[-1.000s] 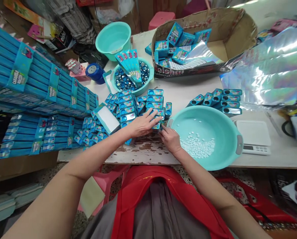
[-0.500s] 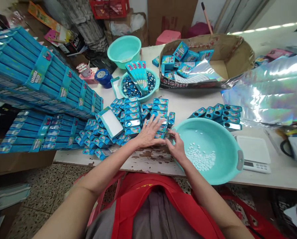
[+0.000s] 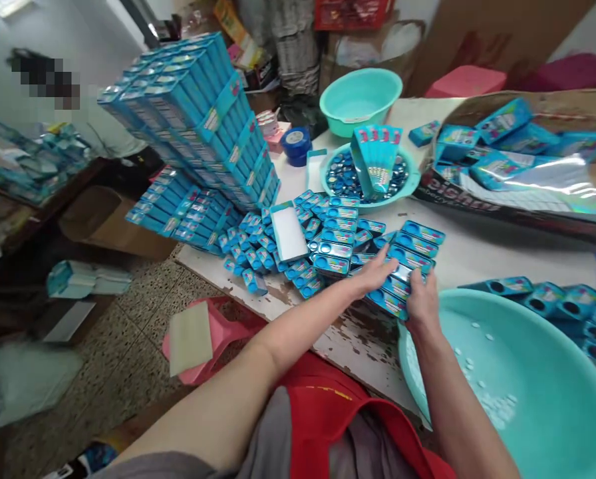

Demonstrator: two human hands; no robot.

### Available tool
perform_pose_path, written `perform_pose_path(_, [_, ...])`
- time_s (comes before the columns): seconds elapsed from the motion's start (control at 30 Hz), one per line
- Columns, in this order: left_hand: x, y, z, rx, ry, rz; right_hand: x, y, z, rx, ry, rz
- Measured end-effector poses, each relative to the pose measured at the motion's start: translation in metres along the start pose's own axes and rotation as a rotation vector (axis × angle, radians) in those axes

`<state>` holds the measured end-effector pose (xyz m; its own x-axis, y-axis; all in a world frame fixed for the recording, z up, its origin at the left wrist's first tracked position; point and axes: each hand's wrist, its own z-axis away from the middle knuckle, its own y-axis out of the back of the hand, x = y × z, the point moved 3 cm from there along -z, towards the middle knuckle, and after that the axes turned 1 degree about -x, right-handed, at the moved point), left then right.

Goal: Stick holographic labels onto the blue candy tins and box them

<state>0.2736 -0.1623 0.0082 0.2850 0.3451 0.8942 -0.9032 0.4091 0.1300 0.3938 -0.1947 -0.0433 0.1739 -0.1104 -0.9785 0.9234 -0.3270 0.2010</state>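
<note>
Gripping a row of blue boxes (image 3: 410, 255) from both sides over the white table (image 3: 460, 253), with left hand (image 3: 375, 271) pressed to its left flank and right hand (image 3: 422, 299) clasping its right. Running lengthwise from near-left to far-right, each box lying crosswise with round recess leftward and print rightward. Hemmed in by a second row (image 3: 336, 236) on the left, a large turquoise basin (image 3: 537, 346) on the right, and beyond, a filled bowl (image 3: 414, 179) and a cardboard carton (image 3: 477, 201).
</note>
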Motion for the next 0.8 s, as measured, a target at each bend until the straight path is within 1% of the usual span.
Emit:
perform_pose_path(0.07, [0.001,-0.004,0.010,0.050,-0.002,-0.104,-0.002,0.005,0.001,-0.006,-0.095,0.007])
perform_pose_path(0.1, [0.004,-0.003,0.020,0.085,-0.056,-0.179,-0.005,0.006,0.002,-0.013,-0.133,0.013])
perform_pose_path(0.17, [0.006,0.008,0.050,0.157,-0.260,-0.352,-0.018,0.008,0.006,0.006,-0.154,0.044])
perform_pose_path(0.2, [0.004,0.019,0.069,0.201,-0.389,-0.447,-0.025,0.010,0.011,0.041,-0.137,0.067])
perform_pose_path(0.23, [-0.002,0.034,0.087,0.262,-0.474,-0.546,-0.034,0.014,0.017,0.094,-0.103,0.090])
perform_pose_path(0.27, [-0.011,0.056,0.103,0.374,-0.480,-0.634,-0.042,0.018,0.027,0.159,-0.062,0.110])
perform_pose_path(0.3, [-0.024,0.082,0.114,0.520,-0.415,-0.707,-0.050,0.022,0.039,0.227,-0.017,0.127])
perform_pose_path(0.33, [-0.038,0.110,0.121,0.675,-0.302,-0.764,-0.056,0.025,0.054,0.285,0.026,0.146])
perform_pose_path(0.37, [-0.051,0.136,0.122,0.756,-0.189,-0.828,-0.060,0.027,0.071,0.322,0.062,0.169])
perform_pose_path(0.4, [-0.063,0.157,0.118,0.747,-0.129,-0.903,-0.063,0.026,0.088,0.328,0.090,0.191])
perform_pose_path(0.43, [-0.072,0.174,0.111,0.711,-0.110,-0.975,-0.063,0.022,0.105,0.288,0.109,0.211])
perform_pose_path(0.47, [-0.079,0.187,0.104,0.661,-0.123,-1.040,-0.062,0.014,0.121,0.206,0.117,0.225])
perform_pose_path(0.5, [-0.084,0.196,0.099,0.623,-0.164,-1.090,-0.059,0.004,0.136,0.105,0.116,0.228])
perform_pose_path(0.57, [-0.089,0.206,0.103,0.615,-0.268,-1.132,-0.052,-0.021,0.157,-0.072,0.093,0.204])
perform_pose_path(0.63, [-0.096,0.209,0.125,0.654,-0.350,-1.131,-0.047,-0.050,0.168,-0.156,0.045,0.142])
perform_pose_path(0.67, [-0.100,0.208,0.141,0.656,-0.400,-1.138,-0.047,-0.065,0.169,-0.187,0.014,0.092])
perform_pose_path(0.7, [-0.105,0.204,0.160,0.630,-0.479,-1.154,-0.048,-0.081,0.170,-0.229,-0.016,0.024])
perform_pose_path(0.73, [-0.112,0.198,0.178,0.567,-0.594,-1.180,-0.051,-0.097,0.169,-0.278,-0.045,-0.055])
perform_pose_path(0.8, [-0.126,0.184,0.210,0.386,-0.888,-1.207,-0.058,-0.122,0.168,-0.329,-0.096,-0.179])
